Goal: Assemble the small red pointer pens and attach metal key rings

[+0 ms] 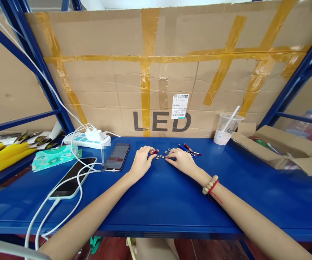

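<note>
My left hand is closed, with thumb and fingers pinching a small red object with a shiny end; its kind is too small to tell. My right hand has thumb and index drawn together at the edge of a cluster of small round silver discs that look like button cells. Whether a disc is between those fingertips is unclear. Just behind my right hand lie several slim red and blue pen-like items, partly covered by the hand.
On the left are a white charging phone, a dark phone, a white power strip, loose cables and a green packet. To the right stand a plastic cup with a straw and an open cardboard box. Taped cardboard closes the back.
</note>
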Tool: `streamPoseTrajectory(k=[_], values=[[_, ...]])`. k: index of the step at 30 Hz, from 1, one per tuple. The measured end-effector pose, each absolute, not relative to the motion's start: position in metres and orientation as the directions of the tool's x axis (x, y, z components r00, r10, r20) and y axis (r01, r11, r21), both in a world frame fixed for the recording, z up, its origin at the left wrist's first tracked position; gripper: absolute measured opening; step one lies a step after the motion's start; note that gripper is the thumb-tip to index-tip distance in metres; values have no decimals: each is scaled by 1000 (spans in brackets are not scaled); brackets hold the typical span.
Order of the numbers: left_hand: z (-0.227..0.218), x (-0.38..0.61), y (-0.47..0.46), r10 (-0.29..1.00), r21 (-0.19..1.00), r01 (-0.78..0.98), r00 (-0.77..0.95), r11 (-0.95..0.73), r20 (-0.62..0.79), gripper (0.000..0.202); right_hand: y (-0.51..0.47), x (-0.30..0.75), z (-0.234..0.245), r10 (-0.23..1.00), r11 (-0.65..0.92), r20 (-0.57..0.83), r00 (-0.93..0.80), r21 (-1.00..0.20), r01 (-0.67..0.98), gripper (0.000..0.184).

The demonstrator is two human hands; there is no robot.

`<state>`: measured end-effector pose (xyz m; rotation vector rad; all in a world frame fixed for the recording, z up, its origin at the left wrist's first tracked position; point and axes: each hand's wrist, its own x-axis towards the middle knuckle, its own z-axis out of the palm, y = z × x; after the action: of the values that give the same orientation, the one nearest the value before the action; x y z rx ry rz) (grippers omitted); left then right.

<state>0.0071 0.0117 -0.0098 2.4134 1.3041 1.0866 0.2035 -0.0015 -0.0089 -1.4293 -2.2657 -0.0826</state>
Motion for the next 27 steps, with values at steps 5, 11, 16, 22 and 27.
streamPoseTrajectory(k=[5, 11, 16, 22, 27], values=[[-7, 13, 3, 747, 478, 585, 409, -655, 524, 11, 0, 208, -5, 893, 389, 372, -253, -355, 850, 17], [-10, 15, 3, 733, 446, 588, 470, -675, 491, 17, -14, 195, 10, 799, 463, 600, -39, -572, 677, 20], [-12, 15, 3, 713, 431, 576, 472, -695, 519, 23, -22, 188, 12, 763, 566, 623, -172, -515, 643, 24], [-10, 15, 1, 707, 427, 572, 477, -700, 521, 22, -21, 190, 11, 792, 542, 588, -168, -548, 638, 25], [-9, 15, 0, 713, 431, 573, 488, -697, 504, 19, -19, 192, 11, 819, 543, 535, -210, -602, 585, 24]])
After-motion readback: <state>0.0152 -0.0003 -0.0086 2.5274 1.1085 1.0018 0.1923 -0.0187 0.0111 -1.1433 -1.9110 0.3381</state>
